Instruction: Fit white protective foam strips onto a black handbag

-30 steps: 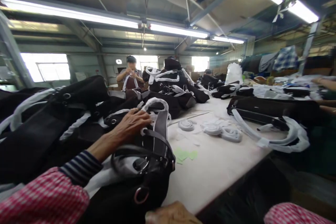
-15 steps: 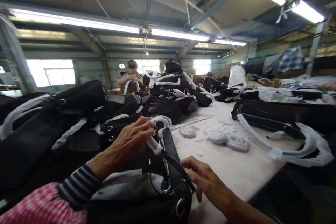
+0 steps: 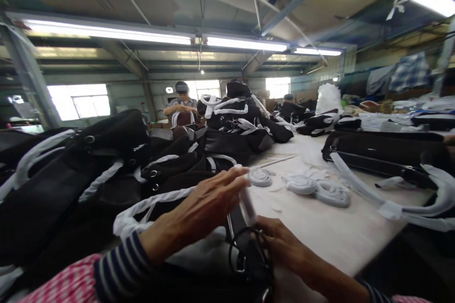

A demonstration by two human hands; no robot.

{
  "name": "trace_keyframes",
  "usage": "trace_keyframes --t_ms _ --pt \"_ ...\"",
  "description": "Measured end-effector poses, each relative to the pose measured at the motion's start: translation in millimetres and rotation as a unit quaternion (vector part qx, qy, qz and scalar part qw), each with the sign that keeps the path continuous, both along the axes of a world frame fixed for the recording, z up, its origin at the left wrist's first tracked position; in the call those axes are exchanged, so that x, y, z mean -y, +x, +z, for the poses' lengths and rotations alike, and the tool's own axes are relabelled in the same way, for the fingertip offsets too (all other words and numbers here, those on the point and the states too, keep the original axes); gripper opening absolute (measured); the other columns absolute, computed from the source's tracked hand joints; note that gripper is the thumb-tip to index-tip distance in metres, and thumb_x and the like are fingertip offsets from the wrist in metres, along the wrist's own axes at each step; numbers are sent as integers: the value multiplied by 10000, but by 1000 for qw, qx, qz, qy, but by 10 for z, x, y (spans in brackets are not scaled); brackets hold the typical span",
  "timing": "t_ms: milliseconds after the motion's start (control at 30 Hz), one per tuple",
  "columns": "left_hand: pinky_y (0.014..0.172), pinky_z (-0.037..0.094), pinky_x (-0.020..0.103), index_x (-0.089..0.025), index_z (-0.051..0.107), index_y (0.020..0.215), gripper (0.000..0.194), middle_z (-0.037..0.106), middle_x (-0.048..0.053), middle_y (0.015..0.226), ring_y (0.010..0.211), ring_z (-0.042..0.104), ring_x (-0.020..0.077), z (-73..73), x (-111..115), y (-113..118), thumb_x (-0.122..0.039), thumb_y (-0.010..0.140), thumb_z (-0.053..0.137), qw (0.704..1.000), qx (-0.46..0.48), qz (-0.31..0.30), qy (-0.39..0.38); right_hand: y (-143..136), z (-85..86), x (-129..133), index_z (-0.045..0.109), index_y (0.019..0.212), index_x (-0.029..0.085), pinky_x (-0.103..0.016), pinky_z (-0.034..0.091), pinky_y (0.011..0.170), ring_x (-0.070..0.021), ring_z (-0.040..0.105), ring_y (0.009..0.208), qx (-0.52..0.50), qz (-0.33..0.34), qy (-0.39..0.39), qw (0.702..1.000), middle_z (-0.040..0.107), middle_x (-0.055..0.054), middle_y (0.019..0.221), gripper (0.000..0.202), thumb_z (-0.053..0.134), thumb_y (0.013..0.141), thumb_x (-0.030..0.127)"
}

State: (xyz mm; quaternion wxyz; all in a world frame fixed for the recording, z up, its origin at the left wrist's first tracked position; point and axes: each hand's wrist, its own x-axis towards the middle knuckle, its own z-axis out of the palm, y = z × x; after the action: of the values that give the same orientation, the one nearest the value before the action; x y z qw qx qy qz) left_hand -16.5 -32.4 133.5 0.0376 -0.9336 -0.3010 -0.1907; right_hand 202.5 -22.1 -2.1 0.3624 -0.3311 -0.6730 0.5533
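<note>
A black handbag (image 3: 199,284) lies before me, with pale grey material showing in its opening and metal rings at its right end. My left hand (image 3: 204,203) reaches across it, fingers long and together over a handle wrapped in white (image 3: 156,201); the thumb is hidden. Below those fingertips hangs a blurred white-wrapped part (image 3: 248,206) of the handle. My right hand (image 3: 284,244) is closed at the bag's right edge, beside a thin black cord loop (image 3: 232,246). Its fingertips are partly hidden by the bag.
More black bags (image 3: 106,151) are heaped on the left and at the back (image 3: 234,123). Coils of white strip (image 3: 300,183) lie on the pale table (image 3: 313,220). Another black bag (image 3: 384,151) with wrapped handles rests at right. A co-worker (image 3: 182,99) stands behind the heap.
My left hand has moved right, and the wrapped handle now stretches out leftward behind it. My right hand's fingers, spread before, have closed in at the bag's edge. The view has shifted slightly.
</note>
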Motion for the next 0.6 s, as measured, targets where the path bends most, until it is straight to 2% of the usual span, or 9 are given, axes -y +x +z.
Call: trace_keyframes --t_ms 67,100,133,233,267,333,400,467,600 --pt "1173 436 373 -293 297 1559 703 281 89 1680 1461 427 236 -2 -12 200 -134 967 642 998 41 -28 -37 165 18 -28 679 893 157 -252 410 571 -186 542 738 17 -63 -6 998 591 -39 791 405 681 812 554" --pt "1141 461 370 -293 272 1568 753 301 100 1667 1434 458 242 -24 -24 228 -155 951 681 997 53 -23 -55 283 35 -54 682 903 162 -255 423 578 -202 564 781 28 -109 -10 994 613 -51 828 367 685 793 512" --pt "1083 495 365 -275 326 1537 692 401 107 1604 1361 528 246 -62 -40 207 -181 954 687 996 53 -3 -70 418 54 -87 685 930 167 -259 437 586 -220 585 829 34 -156 -19 987 637 -64 877 345 676 779 477" --pt "883 517 347 -208 611 1202 215 687 59 1141 1013 675 240 -255 -71 -74 -314 1016 608 990 -29 78 -115 821 124 -186 678 1054 176 -296 485 627 -275 620 979 43 -295 -19 954 675 -115 1092 414 624 758 461" --pt "833 500 336 -208 652 1074 180 699 39 1018 928 678 234 -331 -60 -191 -362 1034 568 983 -75 93 -137 915 155 -207 675 1073 177 -317 498 644 -288 624 1001 52 -332 5 942 670 -128 1142 437 610 758 473" --pt "769 467 312 -207 644 899 343 684 20 886 818 661 206 -453 10 -380 -405 1082 432 968 -129 113 -181 982 241 -215 680 1058 182 -355 508 685 -297 625 1010 83 -369 98 921 663 -134 1167 408 590 787 474" --pt "754 461 288 -209 618 856 436 673 16 866 789 641 179 -495 131 -467 -404 1105 317 962 -117 114 -220 864 356 -184 687 1013 200 -376 502 753 -287 610 1034 110 -337 227 907 666 -118 1137 290 566 858 413" --pt "775 476 269 -221 633 884 442 678 19 896 817 641 169 -449 270 -466 -410 1102 298 961 -77 101 -244 594 471 -147 688 987 213 -387 481 856 -265 583 1068 140 -247 344 895 674 -93 1090 194 522 933 297" --pt "790 507 258 -251 686 906 410 696 13 892 812 647 173 -326 499 -461 -439 1078 365 963 -58 99 -243 -77 514 -191 702 949 185 -380 435 944 -231 579 1005 256 -31 420 870 687 -73 1009 206 503 952 130"
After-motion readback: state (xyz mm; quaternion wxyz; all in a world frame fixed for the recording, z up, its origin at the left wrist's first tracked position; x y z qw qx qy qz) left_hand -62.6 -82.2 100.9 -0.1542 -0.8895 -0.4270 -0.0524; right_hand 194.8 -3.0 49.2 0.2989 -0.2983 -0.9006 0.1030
